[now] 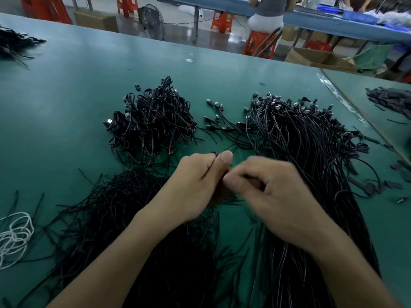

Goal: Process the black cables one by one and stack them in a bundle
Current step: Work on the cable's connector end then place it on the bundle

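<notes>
- The green table (77,96) is filling most of the frame
- Long black cables (300,152) are sprawling down the right half; their plug ends are fanning out right of centre
- Loose black strands (111,218) are piling up at lower left
- A heap of coiled bundles (153,121) is sitting above centre, left of the plugs
- Your right hand (273,196) is curling just right of centre; it is blurring, so I cannot tell whether it is gripping anything
- Your left hand (195,185), almost touching it, is pinching one black cable (211,166) between thumb and forefinger
- A white cord (15,236) is lying at the left edge
</notes>
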